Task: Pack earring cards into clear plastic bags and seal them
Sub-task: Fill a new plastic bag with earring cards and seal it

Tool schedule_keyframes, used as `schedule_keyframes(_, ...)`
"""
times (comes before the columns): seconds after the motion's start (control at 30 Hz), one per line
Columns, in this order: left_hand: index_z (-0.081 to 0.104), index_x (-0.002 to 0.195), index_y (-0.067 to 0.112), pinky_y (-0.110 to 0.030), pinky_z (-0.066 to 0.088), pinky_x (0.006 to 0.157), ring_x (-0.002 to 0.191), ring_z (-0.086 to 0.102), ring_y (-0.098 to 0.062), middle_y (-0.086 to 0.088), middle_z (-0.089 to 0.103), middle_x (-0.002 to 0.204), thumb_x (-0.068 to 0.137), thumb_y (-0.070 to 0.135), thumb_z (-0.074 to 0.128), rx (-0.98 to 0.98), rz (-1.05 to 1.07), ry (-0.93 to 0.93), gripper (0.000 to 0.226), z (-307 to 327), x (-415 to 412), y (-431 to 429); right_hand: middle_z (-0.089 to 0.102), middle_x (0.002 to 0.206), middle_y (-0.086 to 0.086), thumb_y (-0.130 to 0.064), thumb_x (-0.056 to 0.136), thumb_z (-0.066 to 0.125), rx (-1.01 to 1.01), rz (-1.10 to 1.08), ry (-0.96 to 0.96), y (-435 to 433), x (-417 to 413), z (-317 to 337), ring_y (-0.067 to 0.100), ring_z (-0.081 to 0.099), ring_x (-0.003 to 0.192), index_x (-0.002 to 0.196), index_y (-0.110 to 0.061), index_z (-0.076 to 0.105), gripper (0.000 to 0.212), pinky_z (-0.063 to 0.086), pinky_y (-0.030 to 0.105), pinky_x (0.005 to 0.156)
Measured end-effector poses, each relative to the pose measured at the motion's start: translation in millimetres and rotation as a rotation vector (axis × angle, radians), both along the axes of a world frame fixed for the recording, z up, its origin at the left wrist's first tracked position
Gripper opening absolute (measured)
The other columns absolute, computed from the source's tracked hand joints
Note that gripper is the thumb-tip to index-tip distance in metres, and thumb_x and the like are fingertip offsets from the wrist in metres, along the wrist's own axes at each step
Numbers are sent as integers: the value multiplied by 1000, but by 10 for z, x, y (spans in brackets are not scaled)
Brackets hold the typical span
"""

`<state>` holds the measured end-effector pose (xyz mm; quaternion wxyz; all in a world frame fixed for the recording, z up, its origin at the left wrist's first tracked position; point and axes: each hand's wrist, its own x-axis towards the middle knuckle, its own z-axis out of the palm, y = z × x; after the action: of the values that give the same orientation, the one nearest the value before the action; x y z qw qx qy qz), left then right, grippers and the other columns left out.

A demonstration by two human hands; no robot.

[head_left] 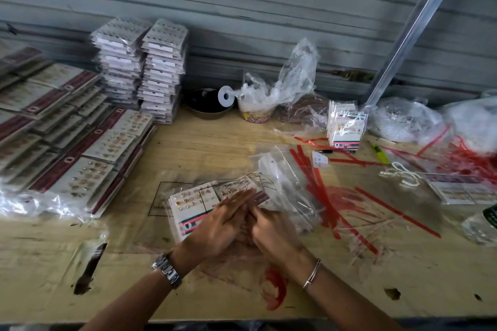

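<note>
An earring card point(188, 203) with a green, red and pink stripe lies inside a clear plastic bag point(236, 188) at the middle of the wooden table. My left hand point(223, 220) lies flat with straight fingers pressing on the bag. Beside it, my right hand point(271, 231) rests on the bag's right part with fingers curled down; whether it pinches the bag is hidden. A pile of empty clear bags point(290, 185) lies just right of the hands.
Two tall stacks of bagged cards point(142, 70) stand at the back left. Rows of loose earring cards point(80, 142) fill the left side. Red peel strips point(336, 196) litter the right. A small stack of packed cards point(345, 126), crumpled plastic bags point(285, 83) and a dark bowl point(208, 105) sit behind.
</note>
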<state>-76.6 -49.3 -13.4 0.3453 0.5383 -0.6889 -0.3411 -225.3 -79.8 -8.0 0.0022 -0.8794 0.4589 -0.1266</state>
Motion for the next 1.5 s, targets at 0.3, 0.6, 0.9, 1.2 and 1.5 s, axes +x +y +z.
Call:
schedule_keyframes(0.3,34,133,61,-27,23,118,137,29,7,40,33,139,104,34,33,18,-31,21,40,19,6,6,67,78,11,-13,54,91,-173,257,-82,-21,14,-192,18,62,53,97,3,67,52,46,22,44)
schedule_keyframes(0.6,39,141,45,-13,27,110,131,40,6,29,41,140,104,16,39,-141,-77,-142,47,38,3,-4,68,93,9,-9,88,59,-128,363,-176,-19,-321,-157,21,66,68,99,-2,70,17,56,33,58)
schedule_keyframes(0.9,64,127,13,-47,44,101,125,56,-26,-5,60,134,72,16,78,-274,-20,-690,57,-96,-118,4,62,75,3,-2,86,55,-331,43,-450,-848,-991,82,8,51,53,93,-3,65,12,45,15,50)
schedule_keyframes(1.2,68,121,12,-43,57,85,107,68,-27,-4,70,118,67,17,71,-284,89,-734,55,-40,-301,-52,52,136,19,16,75,60,-187,-407,-185,-2267,-1693,362,32,46,129,133,2,49,60,33,34,114)
schedule_keyframes(1.5,76,105,15,-39,61,72,97,71,-26,-1,72,105,63,34,70,-281,72,-816,46,-46,-301,-103,52,138,15,-1,82,65,-13,-545,-11,-2934,-1839,646,37,41,126,146,-16,39,71,36,39,100)
